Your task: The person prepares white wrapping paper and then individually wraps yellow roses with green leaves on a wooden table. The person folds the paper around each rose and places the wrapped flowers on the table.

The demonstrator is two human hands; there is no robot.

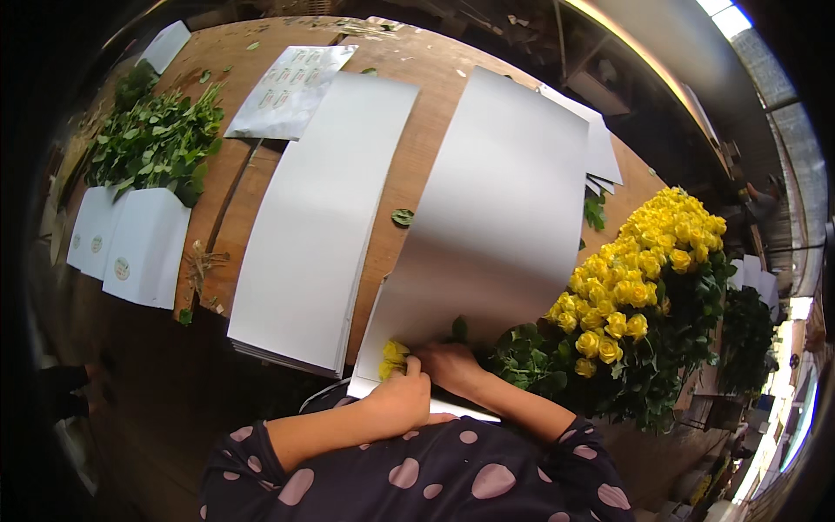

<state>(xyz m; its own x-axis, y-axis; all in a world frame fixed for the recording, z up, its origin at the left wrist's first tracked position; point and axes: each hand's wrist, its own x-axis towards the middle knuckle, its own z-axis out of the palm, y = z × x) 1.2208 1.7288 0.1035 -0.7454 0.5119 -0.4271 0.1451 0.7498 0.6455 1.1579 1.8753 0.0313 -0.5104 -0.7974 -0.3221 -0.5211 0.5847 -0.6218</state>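
A few yellow roses (393, 359) lie low over white paper, close to my body. My left hand (401, 395) is curled at their heads, its raised finger against the petals. Right beside it, my right hand (450, 368) reaches under a large white sheet (502, 176). Its fingertips are partly hidden by shadow and my left hand, so its grip does not show clearly. The sheet bends upward and leans away from me. Green leaves (460, 328) show just above my right hand. More white paper (365, 355) lies under the roses.
A stack of white sheets (306, 228) lies left of my hands on the wooden table (430, 98). A sticker sheet (287, 91) overlaps its far end. Paper-wrapped leafy bunches (147, 245) stand at the left. Many yellow roses (620, 287) are heaped at the right.
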